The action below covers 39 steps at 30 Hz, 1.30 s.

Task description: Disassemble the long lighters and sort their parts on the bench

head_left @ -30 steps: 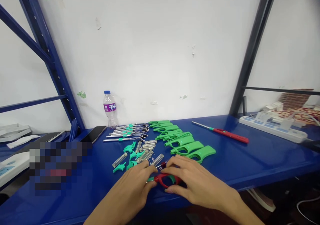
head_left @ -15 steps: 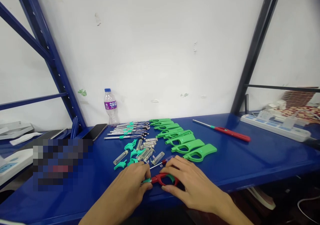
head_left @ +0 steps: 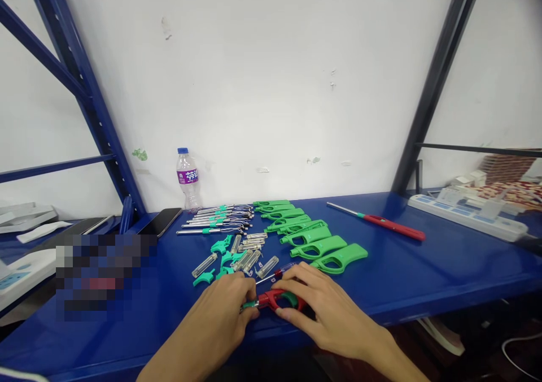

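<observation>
Near the table's front edge, a red long-nosed gas lighter (head_left: 267,298) lies between my two hands. My left hand (head_left: 231,308) pinches it at the green collar and metal tube; most of the tube is hidden under that hand. Around the red body curls my right hand (head_left: 324,305), fingers on the far side and thumb on the near side. A green trigger (head_left: 290,298) shows inside the handle's loop. Just beyond the hands lies a screwdriver (head_left: 283,272) with a clear red and blue handle.
Several green lighter shells (head_left: 341,257), metal nozzle tubes (head_left: 215,224) with wires, teal triggers (head_left: 204,278) and clear fuel tanks (head_left: 204,265) lie behind. A finished-looking red lighter (head_left: 393,227) is right. A bottle (head_left: 188,181), phone (head_left: 165,222) and power strip (head_left: 466,217) stand farther out.
Both hands keep their hold, and the red lighter has shifted very slightly to the right. The loose parts on the table stay where they were.
</observation>
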Tool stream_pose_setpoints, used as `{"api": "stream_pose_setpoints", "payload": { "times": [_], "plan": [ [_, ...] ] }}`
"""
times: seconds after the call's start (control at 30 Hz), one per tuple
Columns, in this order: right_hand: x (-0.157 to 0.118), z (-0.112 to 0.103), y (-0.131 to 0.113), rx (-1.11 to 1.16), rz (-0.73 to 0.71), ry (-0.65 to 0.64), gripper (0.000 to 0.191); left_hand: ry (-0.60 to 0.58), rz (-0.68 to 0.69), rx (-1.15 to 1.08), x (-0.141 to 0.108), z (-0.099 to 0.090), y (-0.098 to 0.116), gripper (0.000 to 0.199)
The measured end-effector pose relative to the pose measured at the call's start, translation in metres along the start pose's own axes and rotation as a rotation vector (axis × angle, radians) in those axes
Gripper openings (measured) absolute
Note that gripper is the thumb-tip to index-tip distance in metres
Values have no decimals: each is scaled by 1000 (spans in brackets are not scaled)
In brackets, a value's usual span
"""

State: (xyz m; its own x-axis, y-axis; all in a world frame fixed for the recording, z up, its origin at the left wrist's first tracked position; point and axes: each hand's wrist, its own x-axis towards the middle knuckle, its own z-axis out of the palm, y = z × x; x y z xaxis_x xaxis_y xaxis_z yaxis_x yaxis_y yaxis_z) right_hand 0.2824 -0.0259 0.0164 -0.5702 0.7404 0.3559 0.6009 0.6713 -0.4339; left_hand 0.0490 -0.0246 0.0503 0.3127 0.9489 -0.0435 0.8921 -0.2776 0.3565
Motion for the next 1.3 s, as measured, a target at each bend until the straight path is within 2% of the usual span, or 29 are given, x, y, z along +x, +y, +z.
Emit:
{"api": "stream_pose_setpoints", "payload": {
  "times": [0.77,0.87,0.93,1.03,1.1,1.2,1.3],
  "plan": [
    [1,0,0,-14,33,16,28,12,6,17,5,3,1,3],
    [0,0,0,-26,33,11,35,9,7,-4,6,3,-1,5],
    [0,0,0,5,21,40,38,11,8,-7,5,3,-4,5],
    [3,-2,3,66,12,143,24,7,20,-10,3,3,-13,4],
    [8,-4,7,53,10,191,26,-10,4,18,0,1,-19,4],
    [19,-9,16,-36,8,150,27,-56,-51,121,-3,-3,-24,13],
    [31,-19,24,-145,-3,40,30,-57,-72,209,-10,-5,-16,35]
  ]
}}
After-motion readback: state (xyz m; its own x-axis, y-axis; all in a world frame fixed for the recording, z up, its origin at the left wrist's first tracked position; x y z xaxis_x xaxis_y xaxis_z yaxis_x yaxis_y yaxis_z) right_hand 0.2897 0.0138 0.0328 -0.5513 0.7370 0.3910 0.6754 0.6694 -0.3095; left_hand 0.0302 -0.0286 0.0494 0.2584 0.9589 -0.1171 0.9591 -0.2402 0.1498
